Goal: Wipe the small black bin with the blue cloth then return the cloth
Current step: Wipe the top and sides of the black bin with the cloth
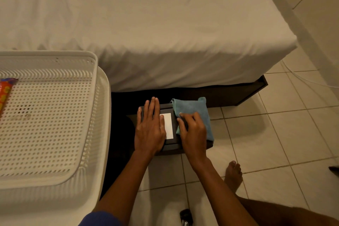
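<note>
The small black bin (169, 146) stands on the tiled floor by the foot of the bed, with a white rectangle showing in its top. My left hand (149, 126) lies flat, fingers together, on the bin's left half and covers part of the white rectangle. The blue cloth (194, 109) is draped over the bin's right side. My right hand (192, 131) presses down on the cloth with bent fingers at the bin's right edge.
A white perforated plastic basket (88, 101) sits on a white surface at the left, with an orange packet (5, 91) inside. The bed (146, 24) with a white sheet fills the top. My bare foot (233, 174) rests on the tiles at the lower right.
</note>
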